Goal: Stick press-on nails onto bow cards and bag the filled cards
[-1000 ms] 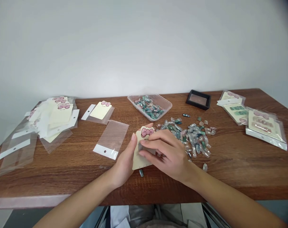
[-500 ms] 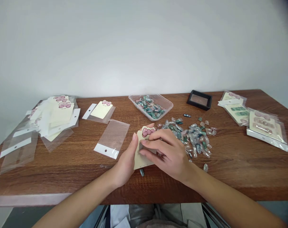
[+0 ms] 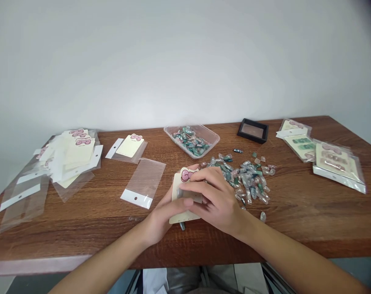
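My left hand (image 3: pixel 159 218) is closed on a cream backing card (image 3: pixel 185 217) with a pink bow at its top. Its thumb lies across the front of the card, its fingers behind. The fingers of my right hand (image 3: pixel 217 196) are curled over the same card. A small greyish press-on nail (image 3: pixel 179 192) shows at their tips, partly hidden. Just below the card, a dark grey press-on nail (image 3: pixel 182 226) lies on the table. Close to my right hand spreads a pile of green, clear and pink press-on nails (image 3: pixel 249 177).
Behind the pile stand a clear plastic tub (image 3: pixel 216 141) of nails and a black frame-like box (image 3: pixel 252 130). Filled packets (image 3: pixel 338 163) lie at right. To the left are a clear bag (image 3: pixel 147 175), a bow card (image 3: pixel 130 146) and stacked cards with bags (image 3: pixel 78 153).
My left thumb has moved from the card's left edge onto its front. My right hand stays over the card, its fingers slightly shifted. The whole view has shifted a little.
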The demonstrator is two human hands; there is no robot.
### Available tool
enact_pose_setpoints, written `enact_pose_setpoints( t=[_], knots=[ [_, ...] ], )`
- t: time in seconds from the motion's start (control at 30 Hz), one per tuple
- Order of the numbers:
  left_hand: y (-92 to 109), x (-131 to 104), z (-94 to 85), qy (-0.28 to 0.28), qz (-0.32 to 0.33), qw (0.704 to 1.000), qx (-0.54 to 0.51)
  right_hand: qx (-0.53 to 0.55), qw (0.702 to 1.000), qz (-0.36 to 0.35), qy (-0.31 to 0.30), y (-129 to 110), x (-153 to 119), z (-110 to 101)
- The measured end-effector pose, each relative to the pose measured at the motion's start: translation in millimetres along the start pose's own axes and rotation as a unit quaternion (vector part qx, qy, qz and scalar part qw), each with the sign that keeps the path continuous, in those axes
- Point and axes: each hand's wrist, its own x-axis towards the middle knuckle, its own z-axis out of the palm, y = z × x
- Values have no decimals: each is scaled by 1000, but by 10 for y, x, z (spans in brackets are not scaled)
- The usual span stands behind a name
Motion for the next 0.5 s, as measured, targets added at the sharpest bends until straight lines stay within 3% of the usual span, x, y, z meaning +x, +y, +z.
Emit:
enact_pose_setpoints(
  t=[0.1,0.23,0.4,0.5],
  knots=[
    [-3,-32,-7,-10,-11,1000,21,-4,1000,-4,-1,1,-11,1],
    [12,-24,33,31,7,999,32,-40,999,-17,0,-25,9,-58],
    [166,72,70,117,23,992,-47,-100,992,34,66,49,78,-221],
    [273,142,51,184,80,979,-43,-105,990,91,39,175,99,-255]
  ],
)
